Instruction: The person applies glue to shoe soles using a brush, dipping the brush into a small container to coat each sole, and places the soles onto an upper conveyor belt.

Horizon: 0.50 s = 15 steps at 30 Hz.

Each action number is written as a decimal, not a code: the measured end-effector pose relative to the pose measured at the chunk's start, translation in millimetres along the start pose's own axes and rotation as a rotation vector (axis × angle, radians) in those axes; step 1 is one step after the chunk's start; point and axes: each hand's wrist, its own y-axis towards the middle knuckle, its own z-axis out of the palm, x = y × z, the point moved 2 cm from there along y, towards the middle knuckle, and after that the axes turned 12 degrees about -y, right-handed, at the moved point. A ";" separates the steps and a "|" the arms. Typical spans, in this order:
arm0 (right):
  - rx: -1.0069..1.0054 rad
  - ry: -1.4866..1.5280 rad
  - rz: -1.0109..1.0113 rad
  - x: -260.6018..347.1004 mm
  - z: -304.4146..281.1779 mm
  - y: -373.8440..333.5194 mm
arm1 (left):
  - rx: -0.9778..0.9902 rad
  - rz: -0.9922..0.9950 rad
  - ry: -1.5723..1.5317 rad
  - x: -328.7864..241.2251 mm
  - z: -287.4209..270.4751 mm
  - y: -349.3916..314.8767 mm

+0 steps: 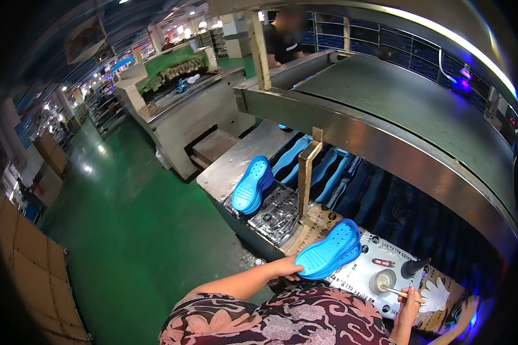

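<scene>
My left hand [286, 268] grips the near end of a small stack of blue shoe soles [328, 248], which rests over the paper-covered ledge. The top sole has small holes towards its far end. In my right hand [408, 306] is a wooden-handled brush [398, 292], its tip inside a round pot [382, 281] of pale, glue-like paste. A dark bottle with a pointed spout [413, 267] stands just beyond the pot. Red-handled snips [384, 263] lie beside it. Close to my right hand is a white glove [435, 295].
Another stack of blue soles [252, 185] stands on the ledge's left end. A metal post [307, 178] rises between the stacks. Blue soles [293, 155] lie on the dark lower conveyor under a metal-edged upper belt [397, 98]. Another person's hand [469, 315] is at the right; a person [285, 43] stands beyond.
</scene>
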 end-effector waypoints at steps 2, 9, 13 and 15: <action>-0.029 -0.006 0.003 -2.4 -4.4 -0.1 | 0.105 0.022 0.180 -20.6 -15.2 -16.1; -0.012 0.019 0.015 -10.6 -7.3 7.3 | -1.074 0.399 -0.413 -56.9 -180.9 -66.5; 0.028 0.036 0.018 -5.4 11.5 17.0 | -0.918 0.419 -0.697 -53.8 -251.9 -13.8; 0.007 0.041 0.012 -1.4 15.1 16.0 | -0.766 0.412 -0.692 -64.7 -245.9 8.4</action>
